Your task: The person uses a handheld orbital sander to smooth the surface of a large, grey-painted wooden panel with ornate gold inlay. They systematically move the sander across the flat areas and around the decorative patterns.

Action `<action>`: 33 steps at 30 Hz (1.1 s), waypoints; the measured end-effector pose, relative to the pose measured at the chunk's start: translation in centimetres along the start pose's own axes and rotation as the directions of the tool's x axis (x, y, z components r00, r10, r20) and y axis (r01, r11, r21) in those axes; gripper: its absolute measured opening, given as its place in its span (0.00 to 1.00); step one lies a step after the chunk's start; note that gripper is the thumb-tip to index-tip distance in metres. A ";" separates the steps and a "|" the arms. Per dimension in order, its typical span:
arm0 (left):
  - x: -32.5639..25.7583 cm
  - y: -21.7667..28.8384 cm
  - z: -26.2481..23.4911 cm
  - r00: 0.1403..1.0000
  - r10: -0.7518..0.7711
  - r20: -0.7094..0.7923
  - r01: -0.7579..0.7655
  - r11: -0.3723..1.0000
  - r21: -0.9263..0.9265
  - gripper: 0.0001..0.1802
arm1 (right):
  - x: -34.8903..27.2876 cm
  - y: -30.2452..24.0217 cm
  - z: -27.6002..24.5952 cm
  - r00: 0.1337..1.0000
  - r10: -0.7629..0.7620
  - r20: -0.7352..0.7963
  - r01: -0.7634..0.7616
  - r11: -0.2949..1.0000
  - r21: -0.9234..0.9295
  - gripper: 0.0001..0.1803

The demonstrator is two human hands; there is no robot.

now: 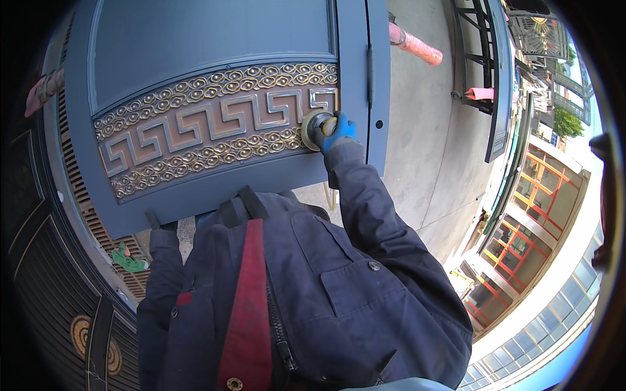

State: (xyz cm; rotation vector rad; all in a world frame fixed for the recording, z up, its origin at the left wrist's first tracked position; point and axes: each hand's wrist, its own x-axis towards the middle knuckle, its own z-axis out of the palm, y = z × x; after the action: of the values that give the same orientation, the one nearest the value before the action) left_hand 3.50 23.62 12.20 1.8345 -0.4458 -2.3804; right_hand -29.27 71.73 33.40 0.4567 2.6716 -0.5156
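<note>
My right hand [343, 129], in a blue glove, is closed round a small round power sander [317, 128]. The sander's pale disc lies against the right end of the raised ornament band [218, 124] on a blue-grey metal door panel [208, 32]. This band has a key pattern between two rows of gold-brown scrollwork, and parts of the key pattern shine like bare metal. At the panel's near left edge, my left sleeve [164, 244] ends by a dark shape. The fingers of my left hand cannot be made out there.
Pink-wrapped bars [415, 45] stick out beyond the panel on both sides. A green cloth [129, 258] lies on a slotted grating at the left, beside a dark ribbed door [49, 287]. Concrete floor [420, 124] and a dark metal frame [484, 45] are at the right.
</note>
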 end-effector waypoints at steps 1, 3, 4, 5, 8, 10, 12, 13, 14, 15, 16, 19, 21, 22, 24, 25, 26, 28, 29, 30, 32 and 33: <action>0.1 -0.1 0.1 1.000 -0.004 -0.001 0.004 1.000 -0.002 0.42 | 0.1 -0.1 0.0 0.999 0.003 0.041 -0.002 1.000 -0.013 0.48; 0.1 0.0 0.1 1.000 -0.005 -0.001 0.005 1.000 0.002 0.42 | 0.1 -0.4 0.1 0.996 0.038 0.083 -0.034 0.998 -0.050 0.49; 0.2 -0.1 0.2 1.000 -0.004 -0.002 0.004 1.000 0.002 0.42 | -0.1 -0.7 0.3 0.996 0.036 0.085 -0.034 0.999 -0.032 0.49; 0.1 0.0 0.2 1.000 -0.001 0.001 0.001 1.000 0.010 0.42 | -0.2 -0.9 0.6 0.997 0.036 0.076 -0.034 0.999 -0.020 0.49; 0.2 -0.2 0.2 1.000 0.000 0.003 0.000 1.000 0.010 0.41 | -0.7 -1.2 1.3 0.998 0.054 0.019 -0.054 0.998 0.041 0.47; 0.2 -0.2 0.1 1.000 0.000 0.004 0.000 1.000 0.009 0.41 | -0.7 -1.1 1.5 0.996 0.077 -0.036 -0.074 0.995 0.066 0.46; 0.4 -0.2 0.2 1.000 -0.001 0.006 0.001 1.000 0.003 0.41 | -0.6 -0.8 1.6 0.998 0.067 0.019 -0.068 0.997 0.044 0.46; 0.4 -0.2 0.1 1.000 -0.001 0.007 0.001 1.000 0.003 0.41 | -0.5 -0.7 1.7 0.996 0.069 0.057 -0.071 0.997 0.031 0.46; 0.5 -0.2 0.2 1.000 -0.001 0.009 0.001 1.000 0.002 0.41 | -0.3 -0.6 1.7 0.997 0.071 0.021 -0.072 0.997 0.038 0.47; 0.4 -0.2 0.0 1.000 0.006 0.004 -0.006 1.000 0.000 0.41 | -0.2 -0.5 1.7 0.997 0.075 0.006 -0.075 0.996 0.043 0.48; 0.5 -0.2 0.1 1.000 0.004 0.006 -0.004 1.000 0.002 0.41 | 0.0 -0.5 1.7 0.997 0.078 -0.011 -0.077 0.996 0.051 0.48; 0.5 -0.1 -0.1 1.000 0.011 0.009 -0.011 1.000 0.000 0.41 | 0.0 -0.3 1.8 0.998 0.051 0.046 -0.052 0.999 0.012 0.50; 0.6 -0.2 -0.1 1.000 0.009 0.016 -0.009 1.000 -0.004 0.41 | -0.1 -0.3 1.9 0.998 0.053 0.023 -0.054 0.998 0.044 0.50; 0.6 -0.3 -0.1 1.000 0.007 0.016 -0.007 1.000 -0.003 0.41 | -0.2 -0.2 2.0 0.998 0.054 0.027 -0.056 0.996 0.064 0.50; 0.7 -0.3 -0.2 1.000 0.008 0.014 -0.008 1.000 -0.003 0.41 | -0.2 -0.2 2.0 0.999 0.044 0.019 -0.045 0.999 0.021 0.50; 0.8 -0.3 -0.2 1.000 0.008 0.020 -0.008 1.000 -0.004 0.41 | -0.1 -0.3 1.9 1.000 0.021 -0.022 -0.021 1.000 0.007 0.50; 0.8 -0.3 -0.2 1.000 0.010 0.020 -0.010 1.000 -0.003 0.41 | 0.0 -0.4 1.7 0.999 0.040 0.020 -0.040 0.999 -0.024 0.50; 0.8 -0.3 -0.2 1.000 0.014 0.025 -0.013 1.000 -0.010 0.40 | 0.4 -0.8 1.6 0.994 0.067 0.086 -0.061 0.995 -0.079 0.49; 0.8 -0.3 -0.2 1.000 0.016 0.025 -0.015 1.000 -0.008 0.40 | 0.7 -1.0 1.4 0.999 0.037 0.005 -0.037 0.999 -0.035 0.49; 0.8 -0.3 -0.2 1.000 0.016 0.026 -0.016 1.000 -0.003 0.40 | 1.1 -1.3 1.1 0.999 0.033 -0.015 -0.033 0.999 0.008 0.49; 0.8 -0.2 -0.1 0.999 0.016 0.030 -0.016 1.000 -0.001 0.40 | 1.5 -1.8 1.1 0.999 0.034 -0.030 -0.033 0.999 0.018 0.49; 0.8 -0.3 -0.1 0.999 0.015 0.036 -0.015 1.000 0.004 0.40 | 1.7 -2.1 1.2 0.999 0.029 -0.027 -0.029 0.999 -0.019 0.49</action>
State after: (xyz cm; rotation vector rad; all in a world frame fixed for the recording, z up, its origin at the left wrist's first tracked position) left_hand 3.46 23.70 11.36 1.7864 -0.4669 -2.4072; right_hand -31.24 69.79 32.26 0.4996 2.6892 -0.4776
